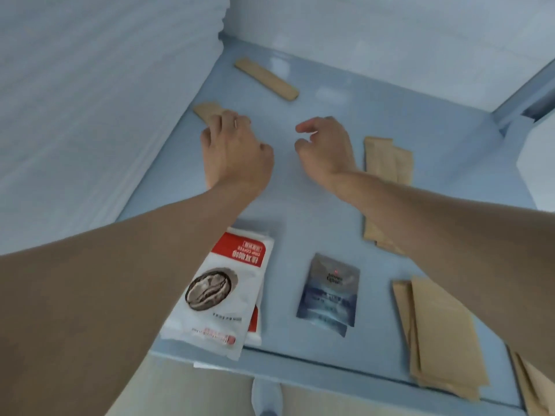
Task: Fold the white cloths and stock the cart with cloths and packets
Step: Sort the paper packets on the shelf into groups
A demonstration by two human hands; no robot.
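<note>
Both arms reach into the pale blue cart shelf (324, 223). My left hand (234, 148) lies with its fingers on a brown paper packet (207, 111) beside a tall stack of folded white cloths (99, 115); whether it grips the packet is unclear. My right hand (326, 148) hovers over bare shelf with loosely curled fingers, holding nothing. Another brown packet (265, 79) lies farther back. A red-and-white coffee packet (223, 292) and a dark blue packet (329, 292) lie near the front edge.
Brown packets (387, 160) lie under and behind my right forearm, and a pile of them (441, 334) sits at the front right. The shelf's white back wall (390, 40) and a right corner post (516, 106) close it in.
</note>
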